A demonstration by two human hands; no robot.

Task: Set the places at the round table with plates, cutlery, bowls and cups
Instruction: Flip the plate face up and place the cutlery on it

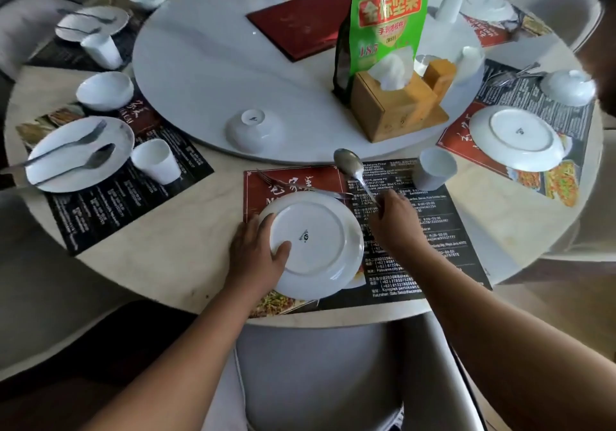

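The plate (315, 247) lies upside down on the near placemat (433, 230). The left hand (256, 257) grips its left rim, thumb pressed on the base. The right hand (395, 222) pinches the handle of a spoon (350, 165), whose bowl end points far. A fork (300, 187) lies just beyond the plate, and a cup (435, 169) stands at the mat's far right.

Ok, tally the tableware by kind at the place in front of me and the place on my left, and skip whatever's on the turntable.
Plates: 2, one gripped by the left hand
Forks: 2
Spoons: 2, one held by the right hand
Cups: 2
Bowls: 1
Total: 9
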